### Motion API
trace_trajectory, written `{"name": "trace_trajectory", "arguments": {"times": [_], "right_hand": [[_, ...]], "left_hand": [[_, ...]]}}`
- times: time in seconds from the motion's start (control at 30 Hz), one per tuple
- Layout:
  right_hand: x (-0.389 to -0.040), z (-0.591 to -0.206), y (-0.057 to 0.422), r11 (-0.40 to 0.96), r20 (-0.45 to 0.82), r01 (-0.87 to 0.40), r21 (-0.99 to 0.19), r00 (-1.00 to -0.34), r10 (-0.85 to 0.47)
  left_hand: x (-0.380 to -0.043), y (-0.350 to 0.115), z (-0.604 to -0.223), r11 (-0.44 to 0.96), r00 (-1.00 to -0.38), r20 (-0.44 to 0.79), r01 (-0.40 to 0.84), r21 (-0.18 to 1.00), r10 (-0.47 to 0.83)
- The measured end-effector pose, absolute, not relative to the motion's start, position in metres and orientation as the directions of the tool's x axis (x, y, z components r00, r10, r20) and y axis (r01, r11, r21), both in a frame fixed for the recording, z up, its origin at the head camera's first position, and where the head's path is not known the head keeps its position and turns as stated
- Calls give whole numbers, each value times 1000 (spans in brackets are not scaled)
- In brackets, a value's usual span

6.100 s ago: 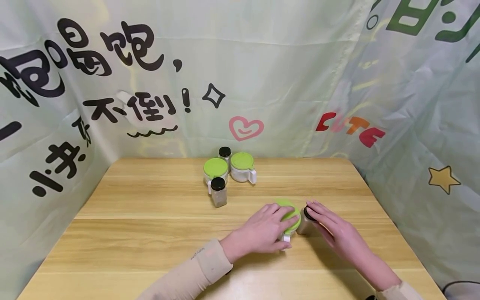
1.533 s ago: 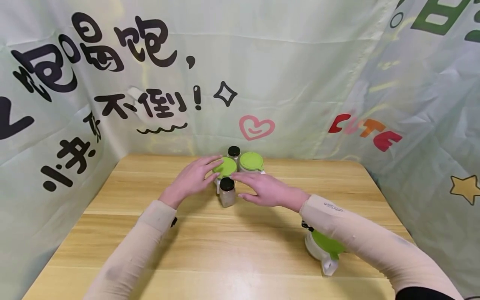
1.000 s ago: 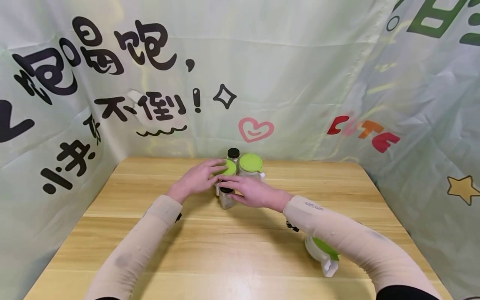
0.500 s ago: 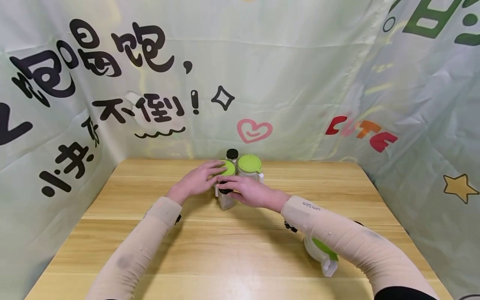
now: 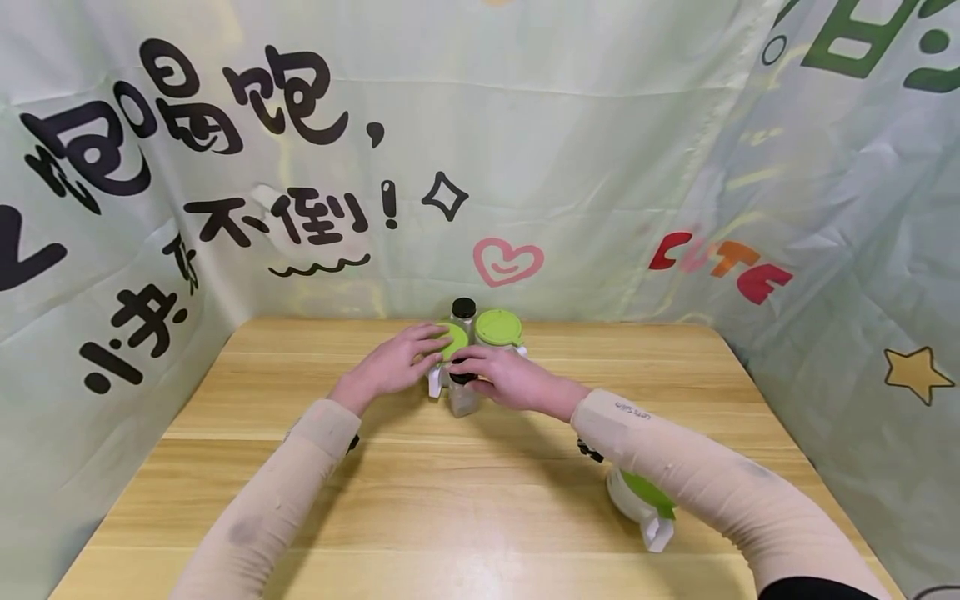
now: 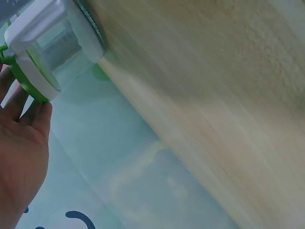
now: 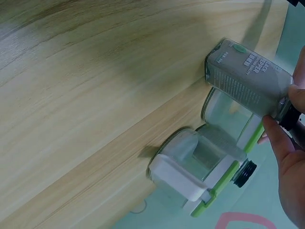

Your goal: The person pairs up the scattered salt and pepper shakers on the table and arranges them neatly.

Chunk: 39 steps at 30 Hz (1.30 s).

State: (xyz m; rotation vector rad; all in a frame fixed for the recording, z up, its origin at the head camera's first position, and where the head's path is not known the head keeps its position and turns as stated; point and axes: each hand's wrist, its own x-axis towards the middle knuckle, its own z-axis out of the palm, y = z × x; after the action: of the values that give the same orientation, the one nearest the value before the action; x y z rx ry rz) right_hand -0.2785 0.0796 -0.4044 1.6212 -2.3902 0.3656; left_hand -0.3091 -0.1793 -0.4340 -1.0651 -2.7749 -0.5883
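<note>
A glass seasoning jar with a green lid (image 5: 454, 340) stands toward the back of the wooden table. My left hand (image 5: 382, 362) grips its lid, fingers over the top; in the left wrist view fingertips meet the rim of the same jar (image 6: 66, 57), whose white handle shows. Just in front, my right hand (image 5: 513, 379) pinches a black-capped pepper bottle (image 5: 465, 402) near the cap. The right wrist view shows this pepper bottle (image 7: 250, 78) side-on, filled with grey powder, thumb and finger at its neck.
Behind stand a second green-lidded jar (image 5: 498, 329) and another black-capped bottle (image 5: 463, 308), close together. At the front right, a third green-lidded jar (image 5: 637, 508) is partly hidden beneath my right sleeve. Printed cloth (image 5: 585, 192) hangs round the table's back and sides.
Both hands went from the front-right jar and bottle to the back group. In the last half second the pepper bottle shifted slightly right, uncovering more of the left jar's handle.
</note>
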Motion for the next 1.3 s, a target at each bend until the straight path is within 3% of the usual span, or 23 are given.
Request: {"name": "trace_trajectory", "arguments": {"times": [1.3], "right_hand": [[-276, -388, 103, 441, 257, -878, -186, -476, -841]], "left_hand": [[-257, -175, -432, 708, -755, 200, 655, 264, 624]]}}
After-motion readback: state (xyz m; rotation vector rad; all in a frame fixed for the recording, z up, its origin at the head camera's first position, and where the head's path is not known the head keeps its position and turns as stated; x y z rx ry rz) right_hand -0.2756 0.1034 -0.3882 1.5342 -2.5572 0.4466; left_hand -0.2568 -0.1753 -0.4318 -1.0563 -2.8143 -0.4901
